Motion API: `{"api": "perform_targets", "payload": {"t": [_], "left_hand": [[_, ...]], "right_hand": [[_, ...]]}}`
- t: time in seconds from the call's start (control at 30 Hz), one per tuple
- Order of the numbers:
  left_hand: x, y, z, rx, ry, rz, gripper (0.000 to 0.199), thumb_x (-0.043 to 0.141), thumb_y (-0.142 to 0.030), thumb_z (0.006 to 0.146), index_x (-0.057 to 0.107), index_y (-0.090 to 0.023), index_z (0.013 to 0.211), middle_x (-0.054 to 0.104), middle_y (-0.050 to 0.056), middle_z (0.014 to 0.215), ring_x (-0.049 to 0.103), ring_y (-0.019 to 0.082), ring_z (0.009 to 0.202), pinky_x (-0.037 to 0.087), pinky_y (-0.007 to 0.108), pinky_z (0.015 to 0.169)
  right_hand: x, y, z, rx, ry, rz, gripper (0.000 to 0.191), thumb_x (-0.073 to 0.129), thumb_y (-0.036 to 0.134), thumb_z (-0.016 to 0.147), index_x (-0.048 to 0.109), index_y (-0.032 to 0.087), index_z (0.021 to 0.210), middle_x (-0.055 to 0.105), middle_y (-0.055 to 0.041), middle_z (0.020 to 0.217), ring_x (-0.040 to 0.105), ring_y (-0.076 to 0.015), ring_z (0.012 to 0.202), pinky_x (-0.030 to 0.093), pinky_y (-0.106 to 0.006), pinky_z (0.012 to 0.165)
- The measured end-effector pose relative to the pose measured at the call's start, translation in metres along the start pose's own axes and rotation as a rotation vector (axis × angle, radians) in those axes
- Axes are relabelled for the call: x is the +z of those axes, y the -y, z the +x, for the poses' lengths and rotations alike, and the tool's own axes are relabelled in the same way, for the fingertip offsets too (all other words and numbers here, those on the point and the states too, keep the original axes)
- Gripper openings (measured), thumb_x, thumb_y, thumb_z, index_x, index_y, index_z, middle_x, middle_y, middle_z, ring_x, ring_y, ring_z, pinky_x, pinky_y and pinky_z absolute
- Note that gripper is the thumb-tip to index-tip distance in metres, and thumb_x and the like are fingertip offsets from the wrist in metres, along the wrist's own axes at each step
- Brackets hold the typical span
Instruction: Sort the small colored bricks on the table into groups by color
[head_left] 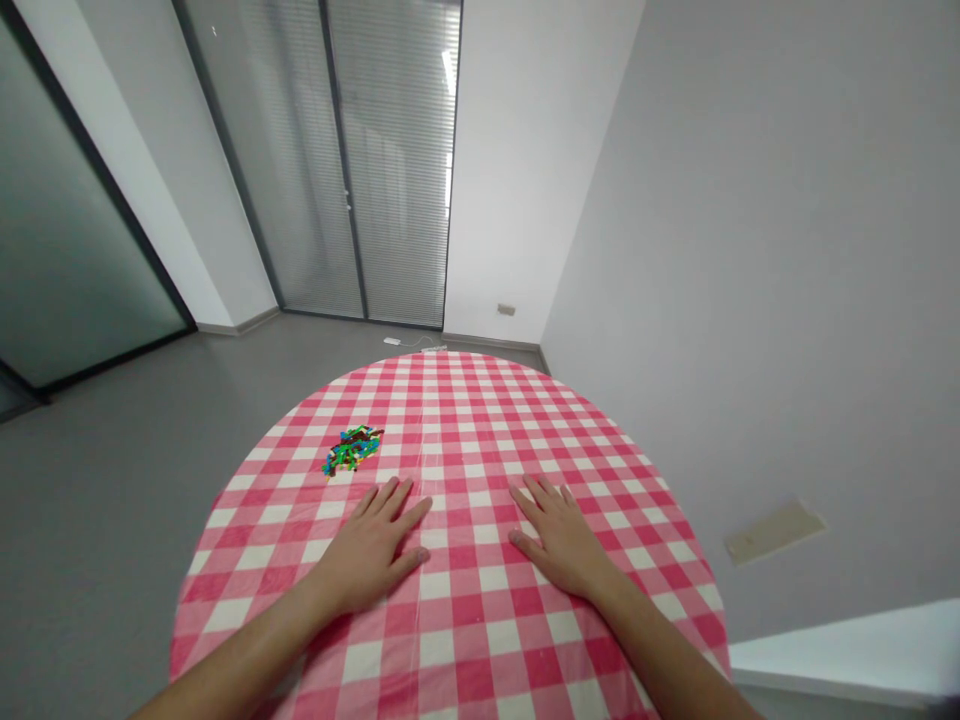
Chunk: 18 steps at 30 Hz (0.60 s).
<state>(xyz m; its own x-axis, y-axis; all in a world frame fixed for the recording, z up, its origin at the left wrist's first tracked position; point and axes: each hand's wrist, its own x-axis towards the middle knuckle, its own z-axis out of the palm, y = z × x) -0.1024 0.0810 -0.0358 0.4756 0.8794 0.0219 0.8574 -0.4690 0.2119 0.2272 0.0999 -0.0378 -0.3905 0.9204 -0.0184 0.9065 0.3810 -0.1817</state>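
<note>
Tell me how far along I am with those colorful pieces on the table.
Nothing looks done: the colorful pieces lie mixed in a pile. Nothing's in hand: your left hand and right hand are palm-down on the tablecloth. Seemingly the whole pile is left.

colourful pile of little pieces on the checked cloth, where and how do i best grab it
Probably around its dense middle, from above and the near right side, where the left hand lies. The pile looks low, with pieces straggling at its edges, so curl the fingers inward around it.
</note>
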Motion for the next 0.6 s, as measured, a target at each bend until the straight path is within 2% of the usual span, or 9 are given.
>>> {"api": "perform_targets", "payload": {"t": [0.23,0.6], "left_hand": [[0.0001,0.0006,0.0007,-0.003,-0.001,-0.017,0.064,0.036,-0.064,0.092,0.03,-0.035,0.148,0.016,0.005,0.159,0.012,0.032,0.146,0.016,0.056,0.116],[0.0007,0.0007,0.0007,0.001,-0.016,-0.024,0.063,0.037,-0.063,0.092,0.031,-0.036,0.148,0.018,0.005,0.158,0.013,0.032,0.146,0.017,0.056,0.116]], "right_hand": [[-0.0004,0.0011,0.0004,0.003,0.029,-0.016,0.067,0.028,0.066,0.093,0.025,0.033,0.151,0.017,-0.0047,0.159,0.01,-0.0316,0.146,0.012,-0.058,0.115],[-0.0004,0.0029,0.0008,-0.002,0.007,-0.03,0.067,0.028,0.066,0.093,0.028,0.032,0.15,0.02,-0.0065,0.158,0.013,-0.0325,0.146,0.014,-0.059,0.114]]}}
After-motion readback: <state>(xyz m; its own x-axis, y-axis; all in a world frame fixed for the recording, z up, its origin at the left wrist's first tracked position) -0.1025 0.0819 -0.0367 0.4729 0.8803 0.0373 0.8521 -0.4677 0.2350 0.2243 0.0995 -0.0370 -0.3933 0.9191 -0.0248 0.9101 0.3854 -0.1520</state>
